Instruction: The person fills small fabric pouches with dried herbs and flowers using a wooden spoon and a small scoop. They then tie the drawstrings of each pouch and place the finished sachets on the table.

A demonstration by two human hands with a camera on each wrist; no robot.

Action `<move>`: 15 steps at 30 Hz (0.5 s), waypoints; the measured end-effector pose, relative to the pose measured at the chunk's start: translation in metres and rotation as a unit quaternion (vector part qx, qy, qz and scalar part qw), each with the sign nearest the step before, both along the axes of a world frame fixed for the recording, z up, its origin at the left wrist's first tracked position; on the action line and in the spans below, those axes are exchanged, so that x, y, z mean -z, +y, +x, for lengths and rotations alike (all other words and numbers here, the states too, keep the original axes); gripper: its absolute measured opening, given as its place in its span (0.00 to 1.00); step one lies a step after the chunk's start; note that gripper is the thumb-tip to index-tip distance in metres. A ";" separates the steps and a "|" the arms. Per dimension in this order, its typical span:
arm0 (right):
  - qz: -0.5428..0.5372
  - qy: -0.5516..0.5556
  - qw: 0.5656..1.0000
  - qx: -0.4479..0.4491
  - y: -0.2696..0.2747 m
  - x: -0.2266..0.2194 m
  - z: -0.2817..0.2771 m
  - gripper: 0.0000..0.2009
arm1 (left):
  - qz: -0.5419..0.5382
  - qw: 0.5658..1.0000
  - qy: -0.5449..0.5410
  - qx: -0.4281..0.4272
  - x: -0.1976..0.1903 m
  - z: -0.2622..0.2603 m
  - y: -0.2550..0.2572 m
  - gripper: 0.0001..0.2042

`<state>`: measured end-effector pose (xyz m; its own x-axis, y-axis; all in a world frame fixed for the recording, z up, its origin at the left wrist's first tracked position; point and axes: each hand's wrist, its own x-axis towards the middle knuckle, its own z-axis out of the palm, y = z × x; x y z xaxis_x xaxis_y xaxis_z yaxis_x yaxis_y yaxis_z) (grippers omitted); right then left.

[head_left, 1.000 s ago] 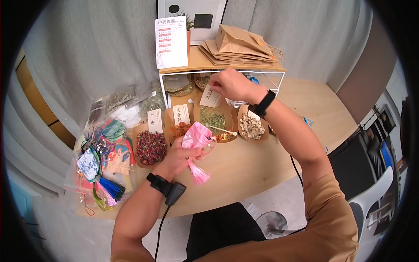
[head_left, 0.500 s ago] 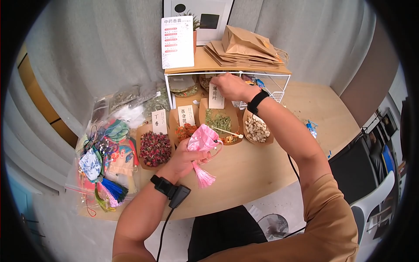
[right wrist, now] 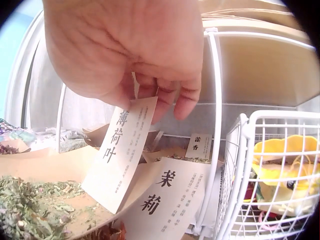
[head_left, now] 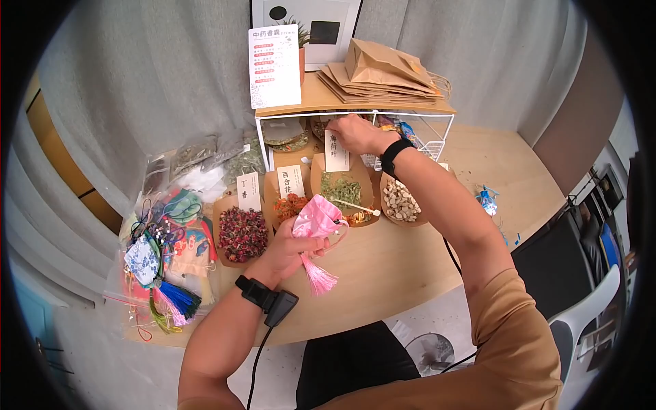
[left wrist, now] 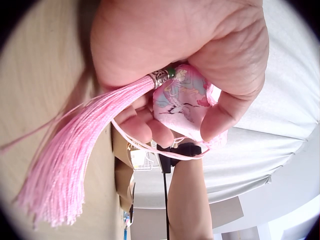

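Note:
A pink pouch (head_left: pixel 316 217) is held between the thumb and curled fingers of my left hand (head_left: pixel 281 249), above the table's front part. From it hang a pink tassel (left wrist: pixel 70 165) and a loop of pink cord; the left wrist view shows a printed figure on the cloth. My right hand (head_left: pixel 359 133) pinches the top of a white paper label (right wrist: pixel 120 155) with black characters. This label stands at the back edge of a brown paper tray (head_left: pixel 369 179) of dried green leaves (head_left: pixel 339 188). A second label (right wrist: pixel 167 195) leans just beside it in the right wrist view.
Trays of dried rosebuds (head_left: pixel 242 234), orange flowers (head_left: pixel 290 205) and pale slices (head_left: pixel 400 201) flank the green leaves. A white-framed shelf (head_left: pixel 287 110) stands behind, bearing paper bags (head_left: pixel 383 65). Bagged pouches (head_left: pixel 142 258) lie left. A wire basket (right wrist: pixel 270 175) sits under the shelf.
The label in my right hand has gone from tilted to nearly upright at the tray's back. My left hand still holds the pouch, a little farther right in the head view, which itself has shifted.

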<state>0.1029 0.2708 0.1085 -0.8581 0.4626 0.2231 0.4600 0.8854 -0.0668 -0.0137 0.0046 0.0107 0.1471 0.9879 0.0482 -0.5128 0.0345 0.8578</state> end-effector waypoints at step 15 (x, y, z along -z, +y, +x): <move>-0.045 -0.004 0.999 -0.008 0.002 0.004 0.001 0.23 | -0.006 1.000 0.000 0.004 -0.002 0.000 -0.001 0.16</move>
<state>0.1040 0.2733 0.1044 -0.8672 0.4664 0.1745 0.4464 0.8834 -0.1428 -0.0139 0.0039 0.0128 0.1543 0.9874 0.0357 -0.5120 0.0490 0.8576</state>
